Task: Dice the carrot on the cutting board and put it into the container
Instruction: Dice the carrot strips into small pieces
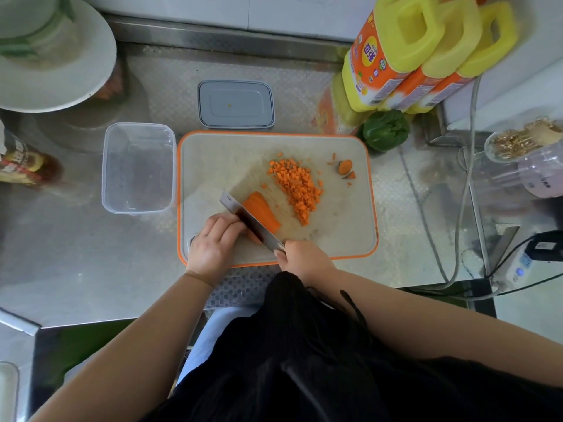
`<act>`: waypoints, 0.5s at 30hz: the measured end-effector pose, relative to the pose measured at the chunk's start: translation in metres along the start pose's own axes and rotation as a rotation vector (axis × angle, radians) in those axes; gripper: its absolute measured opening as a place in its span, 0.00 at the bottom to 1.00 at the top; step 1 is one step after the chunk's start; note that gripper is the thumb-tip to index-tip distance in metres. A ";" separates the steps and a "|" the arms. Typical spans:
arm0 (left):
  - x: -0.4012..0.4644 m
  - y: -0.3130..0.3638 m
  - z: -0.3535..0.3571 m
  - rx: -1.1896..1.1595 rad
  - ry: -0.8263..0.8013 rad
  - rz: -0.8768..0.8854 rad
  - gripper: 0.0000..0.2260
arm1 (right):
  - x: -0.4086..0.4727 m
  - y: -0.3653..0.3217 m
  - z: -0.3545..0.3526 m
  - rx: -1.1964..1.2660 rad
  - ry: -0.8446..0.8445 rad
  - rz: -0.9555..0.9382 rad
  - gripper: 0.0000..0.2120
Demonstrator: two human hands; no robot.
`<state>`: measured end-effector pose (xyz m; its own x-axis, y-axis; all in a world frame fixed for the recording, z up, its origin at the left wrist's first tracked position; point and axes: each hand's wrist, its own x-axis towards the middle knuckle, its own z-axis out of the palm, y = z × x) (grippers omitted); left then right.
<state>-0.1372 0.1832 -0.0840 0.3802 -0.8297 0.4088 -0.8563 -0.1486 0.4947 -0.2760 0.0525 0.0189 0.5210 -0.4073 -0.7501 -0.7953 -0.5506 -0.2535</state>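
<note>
Black clothing fills the bottom of my view, with both bare forearms reaching out over it to the worktop. My right hand (pixel 300 257) is curled round the handle of the knife (pixel 253 222), gripping it just where the blade begins, at the near edge of the cutting board (pixel 213 166). From there the blade runs away and to the left, standing on edge against the sliced carrot (pixel 262 210). My left hand (pixel 213 242) sits on the left of the blade, fingers bent under with the knuckles against the flat of the steel, pressing down on the part of the carrot that the blade hides from me; I cannot see the fingertips themselves. On the far side of the blade, the carrot slices lie stacked and fanned.

Beyond them, toward the middle of the board, lies a long heap of diced carrot (pixel 297 190), with a few loose cubes scattered round it. Near the board's far right corner are two carrot ends (pixel 346 168).

Just beside the left edge of the board stands the clear container (pixel 138 167), with nothing in it. Its grey lid (pixel 236 104) lies just beyond the far edge of the board. A green pepper (pixel 385 129) rests off the board's far right corner, in front of three yellow bottles (pixel 426 50).
</note>
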 end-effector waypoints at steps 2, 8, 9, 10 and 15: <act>0.001 0.001 -0.001 -0.003 -0.007 -0.009 0.10 | 0.001 0.003 -0.003 0.011 0.003 -0.010 0.14; 0.001 0.002 -0.003 0.010 -0.021 -0.008 0.11 | -0.004 0.002 -0.005 -0.011 0.021 -0.050 0.12; 0.001 0.002 -0.003 0.020 -0.017 -0.009 0.10 | -0.004 0.002 -0.005 -0.018 0.022 -0.054 0.12; 0.002 0.003 -0.003 0.031 -0.013 -0.010 0.09 | -0.004 0.001 -0.005 -0.026 0.021 -0.056 0.12; 0.004 0.003 -0.001 0.033 0.005 -0.019 0.08 | -0.006 0.000 -0.007 -0.034 0.014 -0.054 0.12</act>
<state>-0.1380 0.1804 -0.0800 0.3980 -0.8238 0.4037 -0.8599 -0.1817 0.4770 -0.2767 0.0496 0.0273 0.5673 -0.3865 -0.7271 -0.7551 -0.5965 -0.2720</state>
